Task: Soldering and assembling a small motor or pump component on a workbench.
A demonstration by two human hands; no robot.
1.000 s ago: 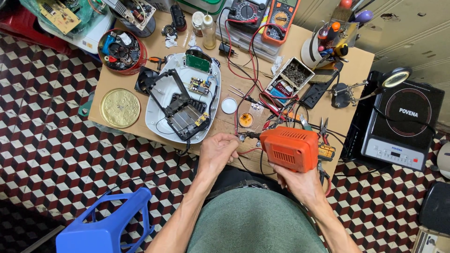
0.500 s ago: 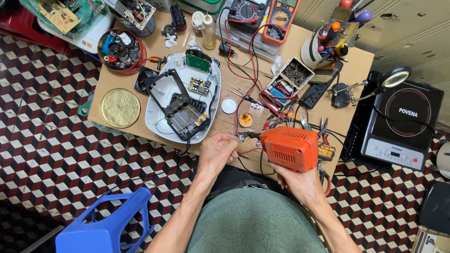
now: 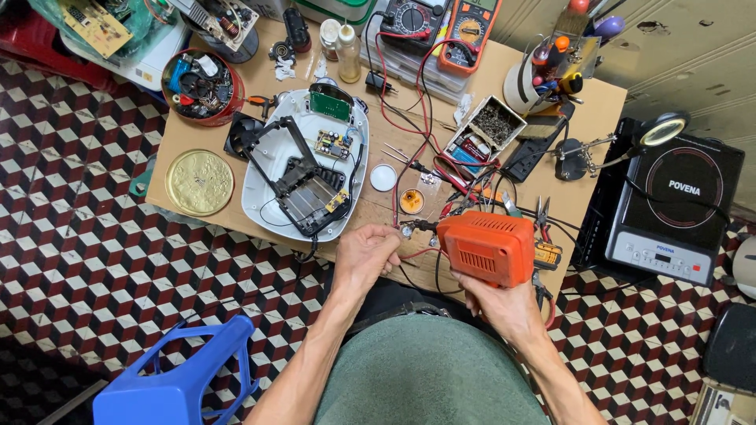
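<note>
My right hand (image 3: 504, 303) grips an orange soldering gun (image 3: 484, 248) from below, its tip pointing left toward a small metal part (image 3: 407, 230). My left hand (image 3: 368, 253) is closed around thin red wires at that part, at the front edge of the wooden table (image 3: 189, 130). An opened white appliance shell (image 3: 264, 169) with a black frame and small circuit boards lies left of my hands. A round tin of flux (image 3: 411, 201) sits just beyond the tip.
Two multimeters (image 3: 441, 24) with red and black leads stand at the back. A gold round lid (image 3: 198, 182), a red tub of parts (image 3: 198, 85), a magnifier stand (image 3: 660, 132) and an induction cooker (image 3: 677, 212) surround the table. A blue plastic stool (image 3: 177, 378) stands at my left.
</note>
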